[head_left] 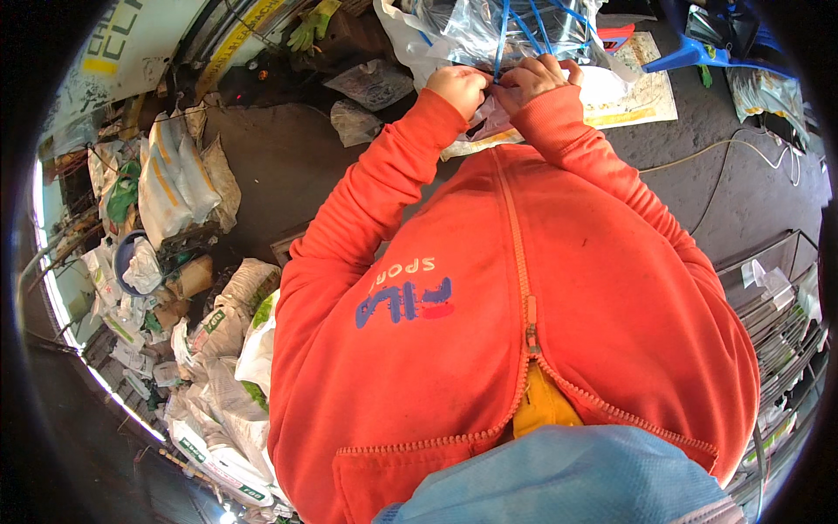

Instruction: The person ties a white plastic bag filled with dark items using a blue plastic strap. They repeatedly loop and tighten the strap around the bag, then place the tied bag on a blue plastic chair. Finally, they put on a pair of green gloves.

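A bundle wrapped in clear and white plastic [445,31] lies at the top of the head view, with blue string [503,39] running over it in several strands. At the bundle's near edge, my left hand [460,90] is closed, its fingertips pinching the string. My right hand [534,80] is beside it, almost touching, with bent fingers also gripping the string. The exact spot where the strands meet is partly hidden by my fingers. Under the bundle is a pale, stained sheet [650,87] with yellow-brown marks.
White sacks [229,393] pile up at the left, near a blue tub [135,262]. Crumpled plastic bags [371,85] lie left of the bundle. A blue plastic stool-like thing [724,54] stands at the far right. A cable [742,144] crosses the floor toward a metal rack [777,288].
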Available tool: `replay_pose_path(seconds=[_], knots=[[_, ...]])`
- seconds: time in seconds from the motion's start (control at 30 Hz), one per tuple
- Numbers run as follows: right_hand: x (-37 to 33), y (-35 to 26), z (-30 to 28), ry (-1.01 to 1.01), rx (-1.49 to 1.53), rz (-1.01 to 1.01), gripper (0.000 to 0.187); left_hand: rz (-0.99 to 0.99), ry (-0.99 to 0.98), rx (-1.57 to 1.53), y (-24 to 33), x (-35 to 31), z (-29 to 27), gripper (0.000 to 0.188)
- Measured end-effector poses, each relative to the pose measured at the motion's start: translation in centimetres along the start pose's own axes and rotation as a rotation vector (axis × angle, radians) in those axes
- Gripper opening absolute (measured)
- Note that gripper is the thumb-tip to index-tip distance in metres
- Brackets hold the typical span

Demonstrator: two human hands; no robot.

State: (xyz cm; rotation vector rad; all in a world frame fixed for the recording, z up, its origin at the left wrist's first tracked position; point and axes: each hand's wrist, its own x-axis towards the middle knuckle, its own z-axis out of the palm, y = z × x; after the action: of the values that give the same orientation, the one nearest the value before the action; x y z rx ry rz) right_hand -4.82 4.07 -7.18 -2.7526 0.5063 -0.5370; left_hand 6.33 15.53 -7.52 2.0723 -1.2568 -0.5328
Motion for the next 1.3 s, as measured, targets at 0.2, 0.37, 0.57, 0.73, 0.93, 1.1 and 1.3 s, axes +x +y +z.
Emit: replay_pose_path(seconds=[0.2,0.37,0.57,0.73,0.93,1.1,1.3], knots=[[0.1,0.5,1.2,0.036,0.088,0.013,0.011,-0.364,0.022,-0.475,2.1,-0.7,-0.5,0.021],[-0.3,1.1,1.7,0.078,0.305,-0.061,0.01,-0.222,0.283,-0.157,2.9,-2.4,-0.5,0.022],[-0.4,1.9,1.7,0.104,0.539,-0.173,0.013,-0.02,0.418,0.102,2.5,-2.4,1.5,0.02],[0.0,2.4,1.4,0.051,0.548,-0.213,0.015,-0.188,0.677,-0.249,3.5,-3.2,1.8,0.02],[0.2,2.4,0.8,0.017,0.523,-0.271,0.014,-0.224,0.494,0.0,4.8,-3.6,1.2,0.017],[0.1,2.3,0.7,0.035,0.528,-0.237,0.014,-0.113,0.622,-0.096,5.2,-1.7,1.5,0.015],[1.0,3.1,0.8,-0.232,0.557,-0.183,0.014,0.097,0.577,0.023,5.2,-1.6,1.2,0.011]])
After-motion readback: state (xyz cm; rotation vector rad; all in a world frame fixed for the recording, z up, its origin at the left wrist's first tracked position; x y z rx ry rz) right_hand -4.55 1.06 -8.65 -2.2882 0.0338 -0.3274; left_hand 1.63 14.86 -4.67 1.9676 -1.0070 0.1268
